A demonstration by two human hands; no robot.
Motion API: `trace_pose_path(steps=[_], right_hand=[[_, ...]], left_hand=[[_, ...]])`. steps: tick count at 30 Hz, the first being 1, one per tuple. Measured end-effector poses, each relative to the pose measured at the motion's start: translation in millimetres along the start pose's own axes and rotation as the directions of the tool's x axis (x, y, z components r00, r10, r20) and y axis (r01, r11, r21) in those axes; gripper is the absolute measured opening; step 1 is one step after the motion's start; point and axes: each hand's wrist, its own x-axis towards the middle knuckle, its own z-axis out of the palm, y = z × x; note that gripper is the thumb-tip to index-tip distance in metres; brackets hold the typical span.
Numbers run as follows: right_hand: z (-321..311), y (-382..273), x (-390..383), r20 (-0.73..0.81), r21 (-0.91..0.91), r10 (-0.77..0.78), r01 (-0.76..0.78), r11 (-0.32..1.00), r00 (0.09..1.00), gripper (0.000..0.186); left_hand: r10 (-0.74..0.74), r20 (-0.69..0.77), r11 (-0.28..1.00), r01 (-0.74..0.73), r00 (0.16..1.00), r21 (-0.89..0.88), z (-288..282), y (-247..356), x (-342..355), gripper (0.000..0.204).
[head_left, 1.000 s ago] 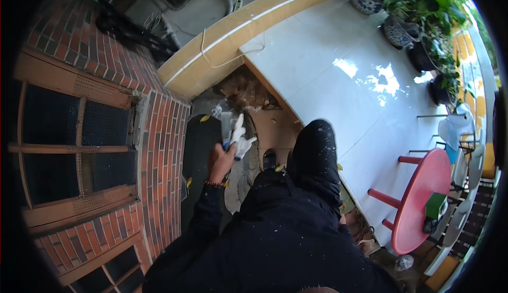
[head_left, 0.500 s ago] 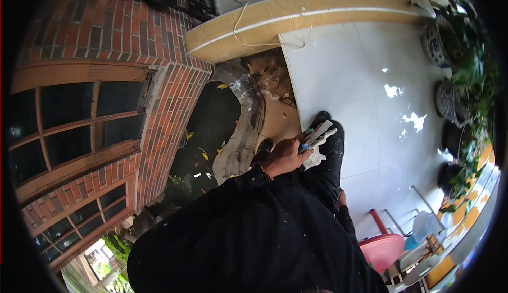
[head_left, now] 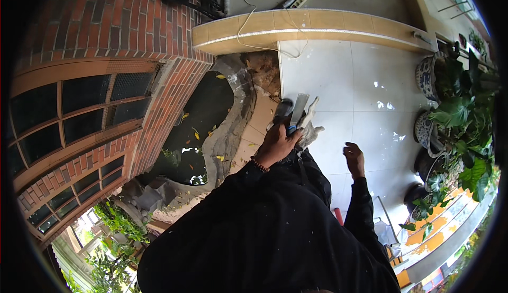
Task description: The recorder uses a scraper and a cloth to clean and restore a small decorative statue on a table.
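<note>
My left hand is closed on a flat metal-bladed tool with a blue handle, together with pale work gloves whose fingers hang out to the right. A black shoe shows just beyond this hand, beside the blade. My right hand is out to the right over the white tiles, its fingers loosely curled with nothing visible in them.
A dark pond with a rough rim and brick wall lie left. White tiled floor spreads right, bordered by potted plants. A yellow tiled ledge with loose cable crosses ahead; furniture stands at the lower right.
The view has turned and moved along. My left hand swung rightward with the tool and gloves. My right hand, mostly hidden earlier, now shows raised out over the tiles.
</note>
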Motion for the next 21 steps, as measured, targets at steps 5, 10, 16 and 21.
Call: trace_pose_path(steps=[5,10,16,21], right_hand=[[-0.4,-90.6,27.5,0.187,0.159,-0.048,0.018,0.987,0.981,0.030],[-28.3,-154.8,60.8,0.258,0.142,-0.067,0.030,0.989,0.964,0.032],[-86.1,-203.8,103.7,0.211,0.098,-0.040,0.019,0.995,0.977,0.031],[-116.4,-258.0,137.5,0.140,0.168,-0.160,0.136,0.976,0.977,0.029]], left_hand=[[-0.128,0.075,0.987,0.134,0.989,-0.091,4.2,36.3,58.9,0.036],[-0.005,-0.043,0.995,0.000,0.999,-0.103,35.2,43.8,129.1,0.043],[-0.057,0.142,0.989,0.074,0.988,-0.124,37.9,89.9,212.5,0.041],[-0.175,0.187,0.931,0.224,0.967,-0.287,48.1,100.1,255.8,0.040]])
